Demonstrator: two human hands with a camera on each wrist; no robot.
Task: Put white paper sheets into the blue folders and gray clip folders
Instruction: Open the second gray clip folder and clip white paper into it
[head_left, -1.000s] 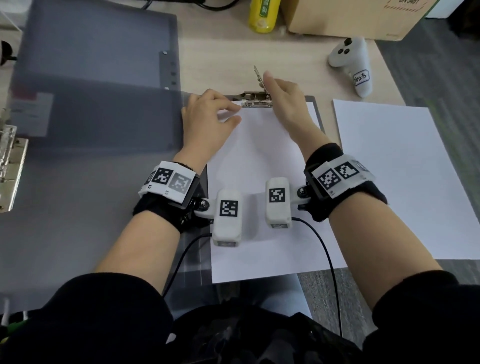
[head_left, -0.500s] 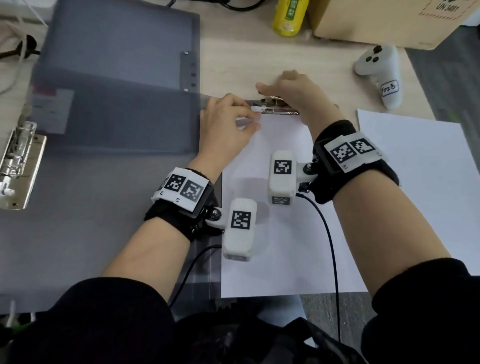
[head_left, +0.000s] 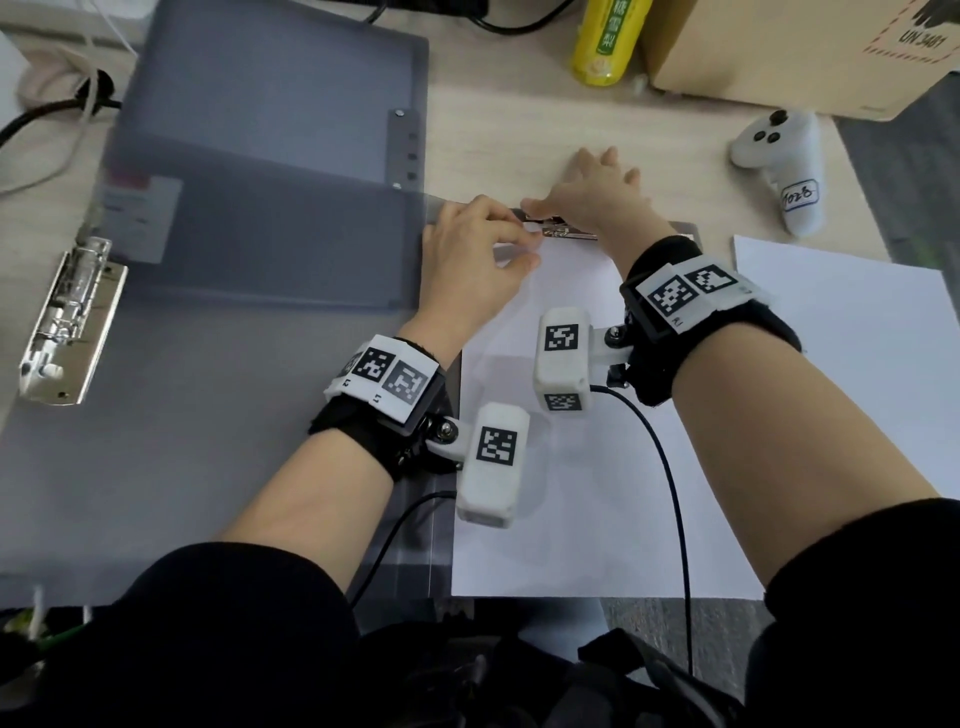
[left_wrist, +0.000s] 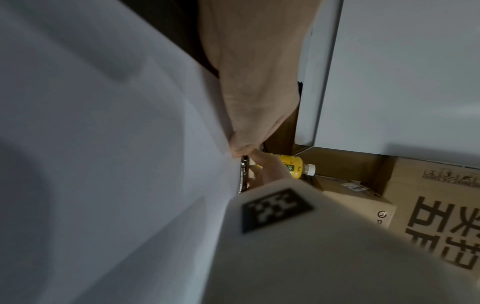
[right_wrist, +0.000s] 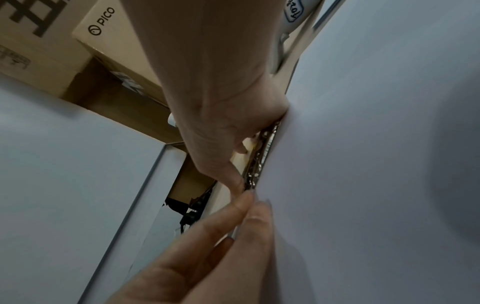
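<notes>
A white sheet (head_left: 571, 493) lies on the right panel of an open gray clip folder (head_left: 260, 415). Its top edge sits under the metal clip (head_left: 566, 234). My right hand (head_left: 592, 197) lies flat over the clip with fingers stretched out onto the desk, pressing the lever down. In the right wrist view its thumb (right_wrist: 233, 174) bears on the clip (right_wrist: 257, 164). My left hand (head_left: 478, 254) rests on the sheet's top left corner, fingertips (right_wrist: 241, 207) touching the paper edge beside the clip. More loose white paper (head_left: 857, 389) lies to the right.
A second gray folder (head_left: 270, 93) lies under the open cover, at the back. A lever-arch metal mechanism (head_left: 67, 322) is at the left. A white controller (head_left: 784, 161), a yellow bottle (head_left: 608, 41) and a cardboard box (head_left: 779, 52) stand along the back. Cables (head_left: 52, 104) lie far left.
The clip lever stood upright under my right fingers a second ago; now it is pushed down flat and my right hand is spread over it. My left hand stayed at the sheet's corner.
</notes>
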